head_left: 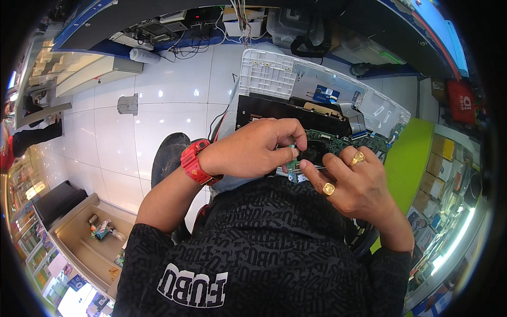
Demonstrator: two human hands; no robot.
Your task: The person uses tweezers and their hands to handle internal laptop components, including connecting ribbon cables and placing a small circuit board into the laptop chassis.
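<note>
An opened laptop base lies across my lap, its white plastic casing [266, 74] tilted and its inside facing up. Along its near side runs a green circuit board [364, 141] with a round black fan [313, 151] beside it. My left hand [259, 148], below a red wristwatch [196, 162], pinches thumb and forefinger together on a small green circuit board [292, 163] at the near edge. Close by, my right hand [351, 182] stretches its forefinger toward that piece, other fingers bent and apart over the board. Nothing shows in its grip; its thumb is hidden.
A green-sided glass display case [422, 182] stands close on my right. Ahead are a dark counter, cables [195, 50] and a clear plastic bin [296, 26]. An open wooden drawer unit [87, 243] is at lower left. A person's leg [39, 134] shows far left.
</note>
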